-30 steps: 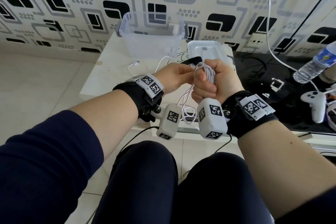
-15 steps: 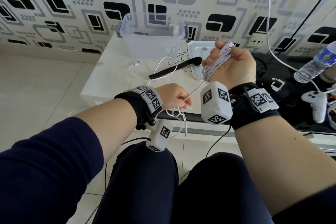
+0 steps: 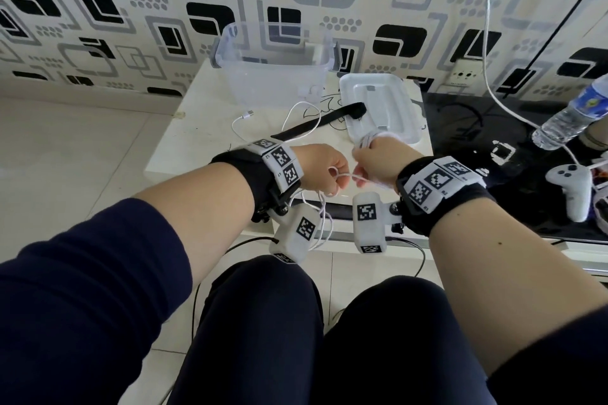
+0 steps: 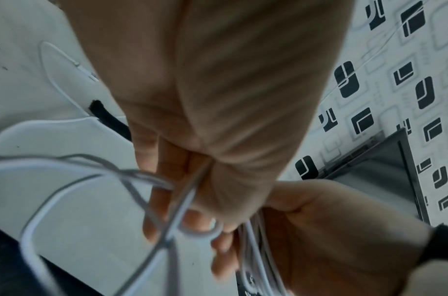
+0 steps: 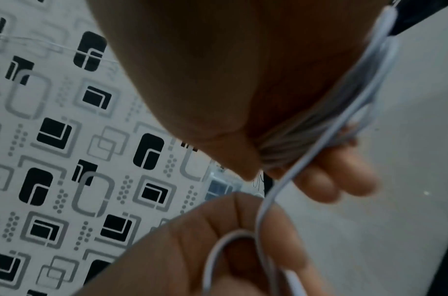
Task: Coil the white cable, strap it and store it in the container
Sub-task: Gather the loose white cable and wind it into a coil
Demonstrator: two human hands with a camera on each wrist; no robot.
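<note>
Both hands meet over the near edge of the low white table [image 3: 184,128]. The right hand [image 3: 383,161] has several turns of the thin white cable [image 3: 342,178] wound around its palm and fingers, which curl over the bundle; the right wrist view shows the grey-white strands lying tight across the palm. One strand runs a short way left to the left hand [image 3: 324,171], whose fingers are closed on it, pinching a small loop between thumb and forefinger. More slack hangs below the left hand in loose loops, and a further length trails across the tabletop to a small metal plug end [image 3: 247,114] lying far-left of the hands.

A black fabric strap [image 3: 320,123] lies flat on the table beyond the hands, its right end resting on the white rectangular plastic lid [image 3: 383,108]. The clear plastic container [image 3: 273,76] stands open at the far edge, against the patterned wall, left of the lid.

On the dark glass surface to the right lie a clear plastic water bottle [image 3: 569,120] and a white game controller [image 3: 570,186].
</note>
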